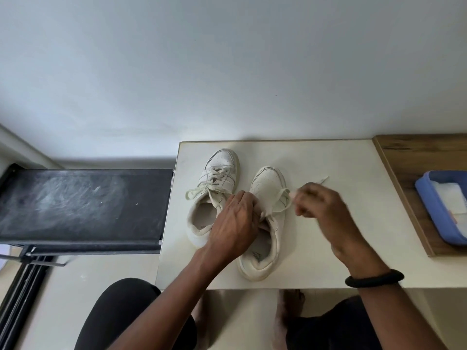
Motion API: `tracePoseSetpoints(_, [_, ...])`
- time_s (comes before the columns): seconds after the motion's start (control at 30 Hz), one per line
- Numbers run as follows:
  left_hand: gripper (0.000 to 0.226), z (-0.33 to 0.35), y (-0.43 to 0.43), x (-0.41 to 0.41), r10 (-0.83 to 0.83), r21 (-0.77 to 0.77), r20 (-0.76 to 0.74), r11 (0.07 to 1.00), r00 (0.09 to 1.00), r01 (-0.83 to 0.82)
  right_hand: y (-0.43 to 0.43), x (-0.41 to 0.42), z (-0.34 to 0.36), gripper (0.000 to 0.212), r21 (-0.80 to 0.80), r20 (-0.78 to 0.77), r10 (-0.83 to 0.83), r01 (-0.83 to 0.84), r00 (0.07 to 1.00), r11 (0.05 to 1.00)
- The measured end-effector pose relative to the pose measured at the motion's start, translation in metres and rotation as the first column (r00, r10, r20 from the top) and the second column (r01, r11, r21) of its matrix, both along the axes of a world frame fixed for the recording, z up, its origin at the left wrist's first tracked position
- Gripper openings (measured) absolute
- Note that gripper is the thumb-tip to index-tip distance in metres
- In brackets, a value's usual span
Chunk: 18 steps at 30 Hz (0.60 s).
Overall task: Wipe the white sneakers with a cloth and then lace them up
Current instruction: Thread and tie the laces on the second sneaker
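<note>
Right hand (316, 202) pinches lace (281, 199), stretched rightward from the right sneaker (267, 183); left hand (235, 221) grips its left eyelet side.

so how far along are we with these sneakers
Wiping seems over: what looks like the cloth lies in the blue tray. The far sneaker is laced with a bow. The near sneaker is in hand: the left hand grips its upper, the right hand pinches the lace. Left: most of its lacing and the knot.
</note>
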<state>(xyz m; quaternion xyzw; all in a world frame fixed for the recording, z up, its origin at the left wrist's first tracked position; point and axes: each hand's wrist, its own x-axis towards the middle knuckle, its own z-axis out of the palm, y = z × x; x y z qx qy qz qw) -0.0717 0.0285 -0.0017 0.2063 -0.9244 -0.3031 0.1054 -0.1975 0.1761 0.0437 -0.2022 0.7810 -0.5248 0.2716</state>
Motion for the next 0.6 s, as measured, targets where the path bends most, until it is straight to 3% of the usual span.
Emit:
tracePoseSetpoints(0.07, [0.02, -0.001, -0.002, 0.0, 0.005, 0.022, 0.025, 1.0, 1.0, -0.006, -0.006, 0.01, -0.005, 0.02, 0.205, -0.098, 0.249, -0.225, 0.964, 0.953])
tracePoseSetpoints(0.13, [0.018, -0.001, -0.003, 0.001, -0.007, 0.042, 0.06, 0.999, 0.998, 0.005, -0.013, 0.024, -0.008, 0.02, 0.347, -0.173, 0.353, -0.278, 0.92, 0.896])
tracePoseSetpoints(0.27, [0.025, 0.005, -0.007, -0.001, -0.006, 0.114, 0.064, 0.994, 0.998, -0.002, -0.024, 0.036, -0.016, 0.022, 0.216, -0.378, 0.198, -0.121, 0.904, 0.969])
tracePoseSetpoints(0.33, [0.038, 0.007, -0.007, -0.001, 0.008, 0.126, 0.051, 0.992, 0.999, -0.015, -0.025, 0.033, -0.019, 0.019, 0.14, -0.417, 0.152, -0.102, 0.896, 0.985])
tracePoseSetpoints(0.4, [0.031, 0.007, -0.005, -0.001, 0.015, 0.114, 0.036, 0.993, 0.999, -0.02, -0.024, 0.033, -0.018, 0.02, 0.104, -0.437, 0.141, -0.106, 0.888, 0.989])
tracePoseSetpoints(0.5, [0.015, 0.006, -0.002, 0.001, 0.014, 0.083, 0.023, 0.996, 1.0, -0.016, -0.024, 0.037, -0.017, 0.035, 0.171, -0.452, 0.163, -0.095, 0.877, 0.981])
tracePoseSetpoints(0.6, [0.009, 0.004, 0.001, 0.0, 0.024, 0.02, 0.03, 1.0, 0.999, -0.025, -0.028, 0.037, -0.025, 0.025, 0.224, -0.531, 0.18, -0.068, 0.828, 0.972])
